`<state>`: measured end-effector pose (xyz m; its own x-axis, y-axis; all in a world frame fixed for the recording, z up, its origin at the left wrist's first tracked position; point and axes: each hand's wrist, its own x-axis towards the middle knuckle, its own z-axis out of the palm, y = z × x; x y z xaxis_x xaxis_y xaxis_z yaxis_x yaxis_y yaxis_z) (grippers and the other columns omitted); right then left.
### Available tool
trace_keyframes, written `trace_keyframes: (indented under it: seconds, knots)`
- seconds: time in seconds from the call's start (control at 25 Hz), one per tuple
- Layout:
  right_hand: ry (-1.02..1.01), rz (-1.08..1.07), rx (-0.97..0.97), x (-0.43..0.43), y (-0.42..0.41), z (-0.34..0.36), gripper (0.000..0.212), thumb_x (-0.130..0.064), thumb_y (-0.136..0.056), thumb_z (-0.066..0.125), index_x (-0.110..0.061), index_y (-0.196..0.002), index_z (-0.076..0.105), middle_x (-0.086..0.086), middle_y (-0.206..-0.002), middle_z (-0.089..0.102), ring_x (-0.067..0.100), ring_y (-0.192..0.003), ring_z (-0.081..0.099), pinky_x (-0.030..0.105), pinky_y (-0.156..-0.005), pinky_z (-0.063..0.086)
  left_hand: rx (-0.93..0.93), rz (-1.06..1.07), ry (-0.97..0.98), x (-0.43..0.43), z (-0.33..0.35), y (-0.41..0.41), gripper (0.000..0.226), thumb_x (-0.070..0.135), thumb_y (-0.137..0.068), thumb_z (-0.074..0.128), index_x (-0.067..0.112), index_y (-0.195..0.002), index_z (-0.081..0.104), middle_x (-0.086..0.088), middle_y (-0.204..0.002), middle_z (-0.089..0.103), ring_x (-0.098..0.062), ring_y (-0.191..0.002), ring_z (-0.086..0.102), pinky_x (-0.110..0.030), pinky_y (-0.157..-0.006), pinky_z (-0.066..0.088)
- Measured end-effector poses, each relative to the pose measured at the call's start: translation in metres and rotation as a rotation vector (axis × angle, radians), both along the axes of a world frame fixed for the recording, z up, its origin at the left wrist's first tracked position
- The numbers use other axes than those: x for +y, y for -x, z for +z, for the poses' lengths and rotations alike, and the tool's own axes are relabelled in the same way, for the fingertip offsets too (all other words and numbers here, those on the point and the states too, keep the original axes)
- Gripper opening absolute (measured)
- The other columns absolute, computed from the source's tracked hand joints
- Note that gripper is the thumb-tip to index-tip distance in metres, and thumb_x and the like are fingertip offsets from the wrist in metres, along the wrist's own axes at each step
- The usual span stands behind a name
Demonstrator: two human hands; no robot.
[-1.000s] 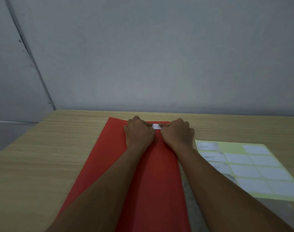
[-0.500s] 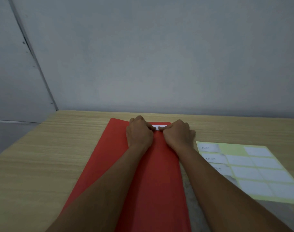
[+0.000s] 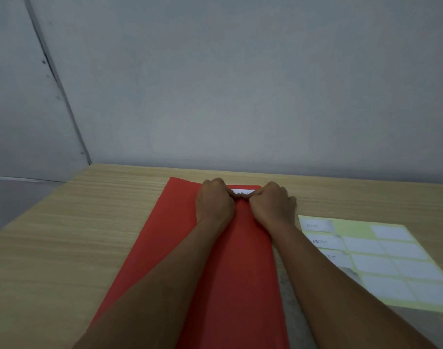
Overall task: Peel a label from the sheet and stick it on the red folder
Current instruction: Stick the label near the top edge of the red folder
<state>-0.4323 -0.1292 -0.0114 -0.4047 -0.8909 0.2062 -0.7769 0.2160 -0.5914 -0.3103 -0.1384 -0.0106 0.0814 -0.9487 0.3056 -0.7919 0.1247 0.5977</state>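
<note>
— Where is the label [image 3: 243,191]?

— At the far end of the folder [image 3: 240,260], lying sideways, just past my knuckles.

— Which hand is nearer?

— Both the same. My left hand [image 3: 214,201] and right hand [image 3: 272,204] are curled shut, thumbs touching, pressing its near edge. They hold nothing. The sheet [image 3: 381,258] lies to my right.

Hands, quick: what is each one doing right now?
Left hand: curled, pressing the label onto the red folder.
Right hand: curled, pressing the same label.
</note>
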Motion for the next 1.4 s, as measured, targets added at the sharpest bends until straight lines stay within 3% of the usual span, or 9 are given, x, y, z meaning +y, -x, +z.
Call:
trace_keyframes:
  seconds: [0.12,0.28,0.44,0.68,0.92,1.12,1.28,1.4]
  knots:
    - [0.073,-0.133,-0.046,0.006,0.001,0.005,0.037,-0.041,-0.085,0.067,-0.007,-0.098,0.072,0.011,-0.105,0.068,0.034,-0.104,0.059,0.042,-0.089,0.044,0.053,0.125,0.031,0.004,0.003,0.0,0.024,0.016,-0.086,0.056,0.015,-0.096,0.077,-0.01,-0.097,0.067,-0.028,-0.101,0.056,-0.041,-0.083,0.046]
    - [0.068,-0.174,-0.056,0.009,0.001,0.009,0.038,-0.035,-0.088,0.066,0.0,-0.102,0.069,0.017,-0.109,0.066,0.036,-0.107,0.057,0.042,-0.092,0.045,0.04,0.138,0.034,0.005,0.003,0.0,0.021,0.017,-0.088,0.058,0.015,-0.096,0.077,-0.009,-0.096,0.067,-0.028,-0.104,0.054,-0.041,-0.085,0.045]
    - [0.037,-0.115,0.005,0.003,0.003,0.002,0.042,-0.044,-0.093,0.056,-0.007,-0.107,0.071,0.011,-0.112,0.064,0.033,-0.112,0.051,0.043,-0.096,0.039,-0.032,0.118,0.034,0.001,0.0,0.001,0.022,0.019,-0.088,0.056,0.015,-0.099,0.074,-0.008,-0.096,0.069,-0.027,-0.104,0.054,-0.04,-0.083,0.043]
    - [-0.068,0.044,0.203,-0.001,0.003,-0.005,0.043,-0.049,-0.091,0.038,-0.037,-0.114,0.072,0.0,-0.112,0.056,0.027,-0.112,0.045,0.042,-0.092,0.032,-0.124,0.049,0.058,-0.005,-0.004,0.0,0.025,0.029,-0.094,0.051,0.015,-0.099,0.071,-0.004,-0.092,0.067,-0.026,-0.101,0.053,-0.038,-0.079,0.038]
    - [-0.04,0.045,0.196,0.001,0.001,-0.004,0.039,-0.044,-0.09,0.044,-0.036,-0.117,0.071,0.001,-0.112,0.056,0.026,-0.113,0.046,0.042,-0.094,0.032,-0.148,0.102,0.073,-0.002,-0.002,0.002,0.027,0.03,-0.097,0.052,0.008,-0.098,0.069,-0.009,-0.102,0.066,-0.029,-0.107,0.052,-0.041,-0.088,0.042]
    - [-0.008,0.003,0.163,-0.001,0.002,-0.007,0.039,-0.042,-0.09,0.046,-0.033,-0.118,0.071,0.003,-0.115,0.058,0.027,-0.114,0.045,0.042,-0.095,0.032,-0.133,0.116,0.075,0.0,-0.003,0.003,0.024,0.023,-0.095,0.052,0.009,-0.1,0.07,-0.009,-0.103,0.066,-0.029,-0.107,0.052,-0.042,-0.089,0.044]
    - [-0.044,0.101,0.208,-0.001,0.001,-0.006,0.037,-0.042,-0.092,0.044,-0.037,-0.114,0.072,0.001,-0.112,0.055,0.027,-0.113,0.044,0.043,-0.093,0.029,-0.149,0.039,0.085,0.003,0.002,0.002,0.021,0.024,-0.096,0.051,0.008,-0.093,0.065,-0.011,-0.097,0.065,-0.03,-0.104,0.053,-0.041,-0.084,0.042]
    - [-0.028,0.054,0.216,-0.002,0.001,-0.008,0.038,-0.046,-0.092,0.044,-0.034,-0.115,0.072,0.001,-0.112,0.056,0.026,-0.112,0.045,0.042,-0.092,0.031,-0.167,0.099,0.08,0.003,0.001,0.003,0.027,0.03,-0.097,0.053,0.008,-0.094,0.067,-0.01,-0.101,0.066,-0.03,-0.107,0.052,-0.042,-0.086,0.042]
